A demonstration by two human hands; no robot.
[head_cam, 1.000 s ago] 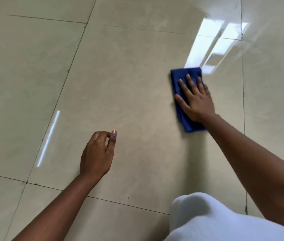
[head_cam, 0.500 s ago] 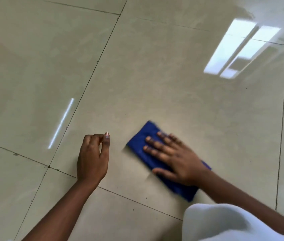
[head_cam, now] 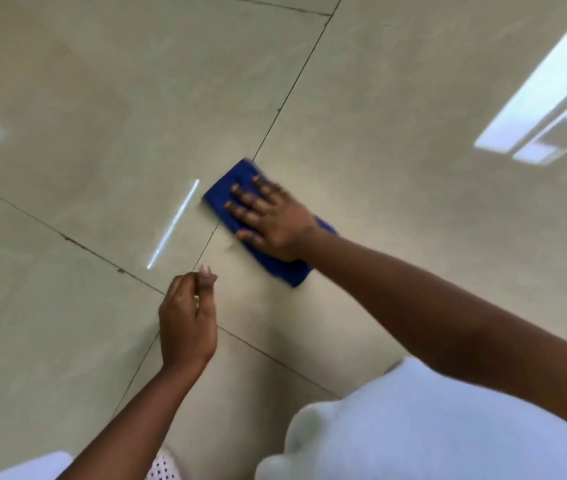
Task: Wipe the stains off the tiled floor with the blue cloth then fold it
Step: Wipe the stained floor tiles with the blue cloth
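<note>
Blue cloth (head_cam: 226, 199), one, under flat right hand (head_cam: 271, 220), left hand (head_cam: 186, 323) curled

An indoor room, most likely in a home, though the kind of room cannot be told. The tiled floor (head_cam: 396, 109) is made of large glossy beige tiles with thin dark grout lines (head_cam: 289, 95), and it mirrors a bright window (head_cam: 545, 105) near the right edge.

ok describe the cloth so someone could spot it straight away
On the glossy beige tiled floor, find the grout line running up the middle. The blue cloth lies across it, flat under the right hand. It is the only deep blue thing there.
</note>
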